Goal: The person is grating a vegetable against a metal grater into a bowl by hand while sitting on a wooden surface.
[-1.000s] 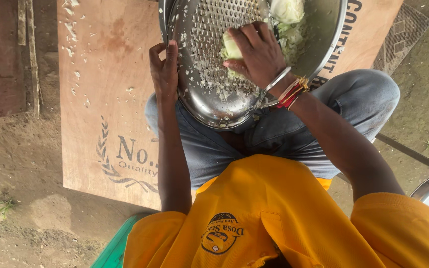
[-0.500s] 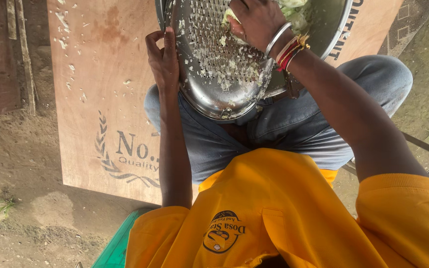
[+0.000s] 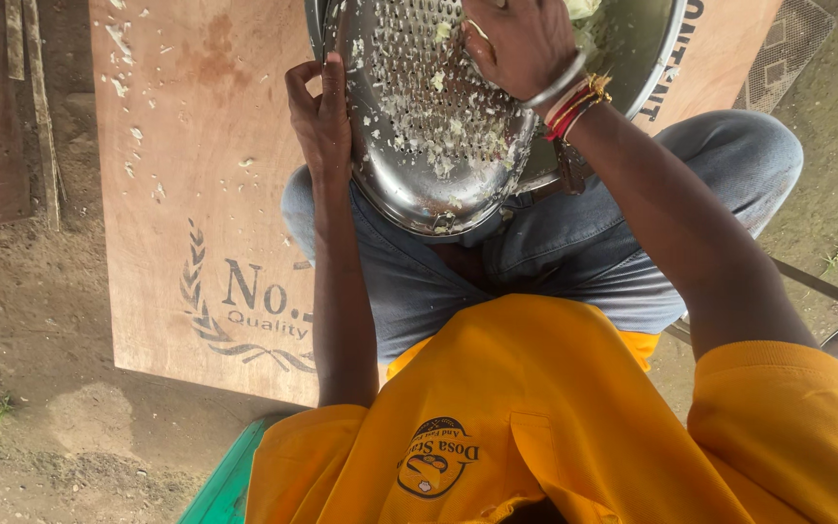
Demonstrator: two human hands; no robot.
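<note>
**Both hands at a steel grater over the lap**

Left hand (image 3: 320,114) curls around the left rim of a large oval steel grater (image 3: 429,126), fingers wrapped over the edge and thumb behind it, holding the grater tilted with its lower end resting on the person's lap. Right hand (image 3: 521,44) is closed and pressed against the upper part of the perforated face; what it grips is hidden under the palm. A metal bangle and red and yellow threads (image 3: 574,97) circle that wrist. Pale shreds cling to the grater's holes. Behind the grater sits a steel bowl (image 3: 647,53), holding pale green cabbage (image 3: 582,10). Beneath lies a plywood board (image 3: 196,194) scattered with shreds, on bare earth.
</note>
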